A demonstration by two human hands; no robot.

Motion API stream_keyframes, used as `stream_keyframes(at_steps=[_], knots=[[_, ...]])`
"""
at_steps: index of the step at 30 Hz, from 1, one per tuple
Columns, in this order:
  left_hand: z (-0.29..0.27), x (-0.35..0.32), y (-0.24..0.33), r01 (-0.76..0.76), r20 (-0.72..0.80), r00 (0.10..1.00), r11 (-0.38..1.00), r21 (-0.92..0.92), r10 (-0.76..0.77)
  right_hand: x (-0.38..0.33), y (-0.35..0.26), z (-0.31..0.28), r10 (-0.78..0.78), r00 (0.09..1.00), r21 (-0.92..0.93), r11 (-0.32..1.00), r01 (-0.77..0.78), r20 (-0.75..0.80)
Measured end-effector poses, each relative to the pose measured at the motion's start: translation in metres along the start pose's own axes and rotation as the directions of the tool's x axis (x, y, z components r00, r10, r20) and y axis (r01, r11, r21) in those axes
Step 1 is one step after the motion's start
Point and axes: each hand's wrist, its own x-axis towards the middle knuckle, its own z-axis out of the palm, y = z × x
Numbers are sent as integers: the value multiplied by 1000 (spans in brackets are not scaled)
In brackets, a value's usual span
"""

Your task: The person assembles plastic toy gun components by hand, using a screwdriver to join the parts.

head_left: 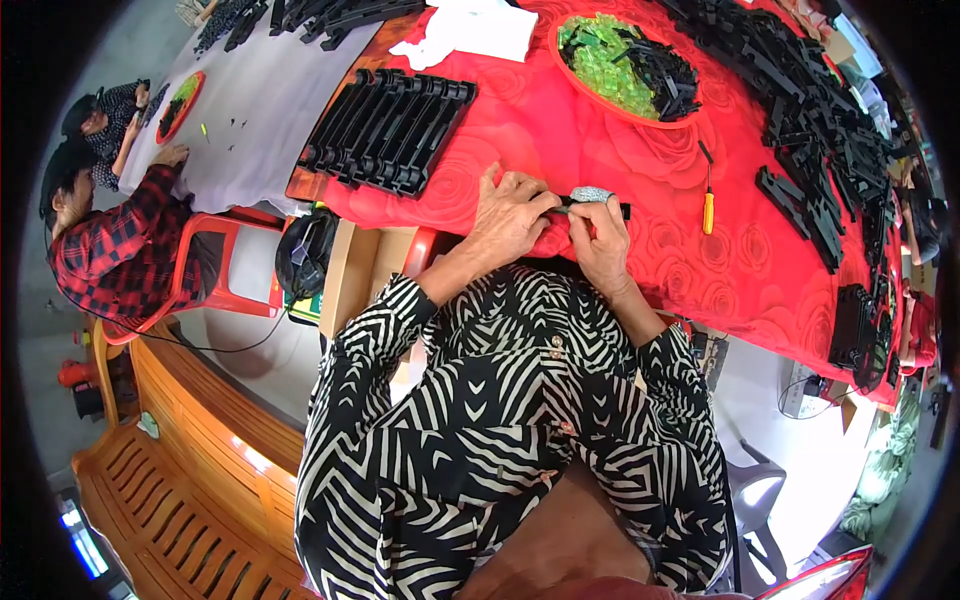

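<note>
At the near edge of the red table, my left hand (508, 218) and my right hand (602, 243) meet over a slim black plastic strip (626, 211). Both hands pinch it, and most of its length hides behind my fingers. Something silvery and glittery (592, 194) sits at the fingertips of my right hand; whether it is wrapped around a finger cannot be made out. Beyond my left hand lies a neat stack of long black plastic parts (390, 130). A screwdriver with a yellow handle (708, 213) rests to the right of my right hand.
A red-rimmed tray (640, 120) holds green translucent pieces and small black parts. Loose black strips (815, 150) heap along the right side. White paper (485, 30) lies at the back. Left are a red plastic chair (228, 245), a seated person in plaid (130, 240) and a wooden bench (200, 430).
</note>
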Motion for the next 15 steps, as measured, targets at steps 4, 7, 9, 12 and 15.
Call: stream_keyframes(at_steps=[4,7,9,12,15], knots=[[0,2,2,-9,-1,1000,1000,-1,9,5,-4,0,58,998,55,997,-57,-20],[2,2,0,-21,-12,1000,1000,5,21,9,-5,1,41,999,62,997,-40,-17],[2,2,0,-24,-5,1000,1000,10,24,6,-5,3,54,998,45,998,-53,-21],[0,1,1,-23,3,1000,1000,9,23,6,-5,3,34,998,22,999,-33,-54],[2,0,-1,-9,15,1000,1000,4,9,10,-5,3,13,995,35,999,-9,-103]])
